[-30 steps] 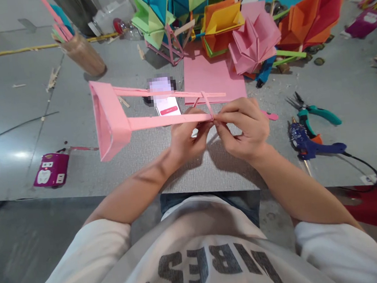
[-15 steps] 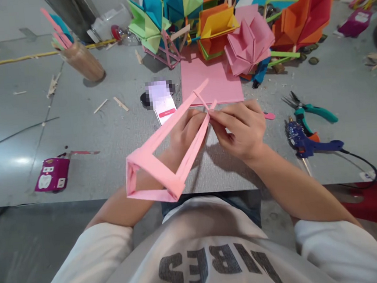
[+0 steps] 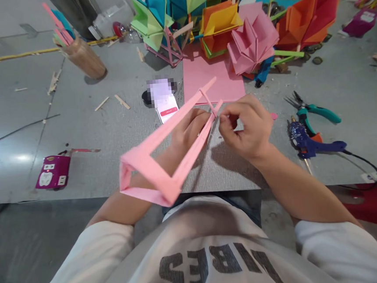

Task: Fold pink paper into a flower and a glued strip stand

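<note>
A pink frame point(image 3: 149, 169) of folded paper strips slants across the middle, its boxy end near my body and its two long arms joined by a thin crosspiece at the far end. My left hand point(image 3: 189, 130) grips one long arm near that crosspiece, partly hidden behind the frame. Just right of the crosspiece, my right hand point(image 3: 246, 125) is curled with thumb and forefinger pinched together, apart from the frame; whether anything tiny is between the fingertips cannot be made out. Beyond the hands lies pink paper point(image 3: 212, 80), with a phone point(image 3: 167, 106) to its left.
Folded paper pieces point(image 3: 221, 24) in several colours crowd the back. Pliers point(image 3: 321, 112) and a blue glue gun point(image 3: 310, 144) with a cable lie at the right. A cup point(image 3: 85, 60) of strips stands back left; a purple box point(image 3: 54, 171) sits front left.
My right hand has come off the frame's crosspiece and moved slightly right, its fingers curling in. The frame's boxy end has shifted a little left and tilted; my left hand still holds it.
</note>
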Action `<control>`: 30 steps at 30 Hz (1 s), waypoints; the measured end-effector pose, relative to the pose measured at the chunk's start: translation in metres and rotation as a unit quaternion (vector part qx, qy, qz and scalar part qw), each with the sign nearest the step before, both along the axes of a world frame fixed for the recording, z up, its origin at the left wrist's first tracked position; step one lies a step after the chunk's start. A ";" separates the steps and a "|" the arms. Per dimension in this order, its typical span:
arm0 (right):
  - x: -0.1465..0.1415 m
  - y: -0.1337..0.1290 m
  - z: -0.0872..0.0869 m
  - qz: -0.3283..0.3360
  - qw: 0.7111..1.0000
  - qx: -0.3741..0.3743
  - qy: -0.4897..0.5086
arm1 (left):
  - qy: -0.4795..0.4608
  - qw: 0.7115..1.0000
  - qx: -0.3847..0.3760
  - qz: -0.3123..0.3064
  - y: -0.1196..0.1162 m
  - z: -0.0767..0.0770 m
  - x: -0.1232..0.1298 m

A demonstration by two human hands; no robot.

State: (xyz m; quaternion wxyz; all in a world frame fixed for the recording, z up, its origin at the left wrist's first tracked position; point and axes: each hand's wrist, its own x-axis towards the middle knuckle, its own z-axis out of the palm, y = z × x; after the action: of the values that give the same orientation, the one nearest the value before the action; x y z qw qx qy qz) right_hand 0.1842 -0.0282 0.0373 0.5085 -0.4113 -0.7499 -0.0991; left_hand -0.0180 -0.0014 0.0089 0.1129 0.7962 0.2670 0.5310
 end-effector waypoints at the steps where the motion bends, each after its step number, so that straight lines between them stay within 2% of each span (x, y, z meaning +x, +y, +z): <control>1: 0.001 0.002 0.000 -0.010 0.999 0.011 0.029 | -0.031 0.999 0.020 -0.001 0.001 0.001 0.003; 3: 0.005 0.008 0.001 -0.032 0.995 0.038 0.088 | -0.093 0.994 0.057 -0.011 0.003 0.002 0.007; 6: 0.010 0.015 -0.002 -0.028 0.989 0.043 0.142 | -0.171 0.983 -0.007 -0.061 0.006 0.000 0.013; 9: 0.011 0.016 -0.005 -0.006 0.989 0.023 0.148 | -0.230 0.964 -0.082 -0.104 0.006 -0.001 0.015; 11: 0.009 0.015 -0.006 -0.002 0.988 0.042 0.145 | -0.262 0.952 -0.107 -0.121 0.005 -0.001 0.017; 14: 0.007 0.013 -0.003 -0.037 0.987 0.091 0.124 | -0.292 0.940 -0.122 -0.129 0.006 0.000 0.019; 17: 0.005 0.009 0.000 -0.083 0.989 0.080 0.092 | -0.300 0.937 -0.126 -0.125 0.006 -0.002 0.021; 20: 0.000 0.000 0.000 -0.095 0.994 0.008 0.046 | -0.295 0.940 -0.124 -0.117 0.006 -0.006 0.021; 23: -0.006 -0.007 -0.004 -0.102 0.995 -0.007 0.007 | -0.256 0.956 -0.093 -0.104 0.008 -0.008 0.018; 26: -0.010 -0.009 -0.009 -0.080 0.997 0.005 0.014 | -0.192 0.978 -0.021 -0.083 0.010 -0.006 0.014; 30: -0.014 -0.009 -0.010 -0.030 0.998 -0.017 0.051 | -0.179 0.981 0.036 -0.060 0.009 0.000 0.012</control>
State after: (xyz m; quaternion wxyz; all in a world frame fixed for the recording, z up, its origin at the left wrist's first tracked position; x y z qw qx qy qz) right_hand 0.1700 -0.0372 0.0271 0.5357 -0.4466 -0.7121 -0.0809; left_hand -0.0057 0.0074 0.0086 0.1618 0.7064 0.1753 0.6664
